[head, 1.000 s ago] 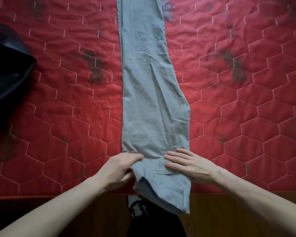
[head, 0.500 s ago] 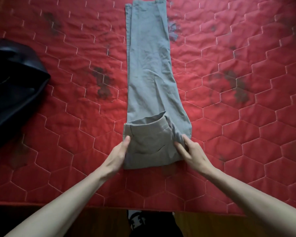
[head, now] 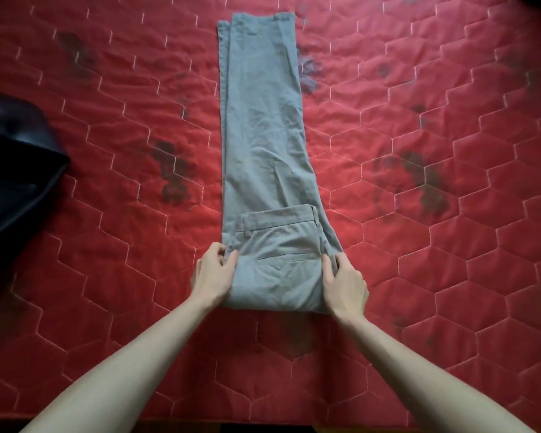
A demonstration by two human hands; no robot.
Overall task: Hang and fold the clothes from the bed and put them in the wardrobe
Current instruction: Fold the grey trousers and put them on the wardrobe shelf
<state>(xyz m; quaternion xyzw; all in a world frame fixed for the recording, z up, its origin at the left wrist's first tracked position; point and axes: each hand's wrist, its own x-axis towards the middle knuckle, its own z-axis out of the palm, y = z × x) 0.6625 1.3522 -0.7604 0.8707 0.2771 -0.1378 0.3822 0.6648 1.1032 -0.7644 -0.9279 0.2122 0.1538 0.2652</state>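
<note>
trousers [head: 263, 126], centre frame: waist end folded once; left hand [head: 212, 275] and right hand [head: 344, 284] pinch its sides. further folds, wardrobe pending.

Trousers [head: 263, 135] mid-bed [head: 450, 276] — dark garment [head: 13, 170] far left.

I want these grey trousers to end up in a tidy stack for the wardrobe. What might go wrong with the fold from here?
1. The legs of the grey trousers lie slightly offset at the far hems, so further folds may come out uneven.
2. The left hand and right hand pinch only the side edges; the folded waistband section could sag in the middle if lifted.
</note>
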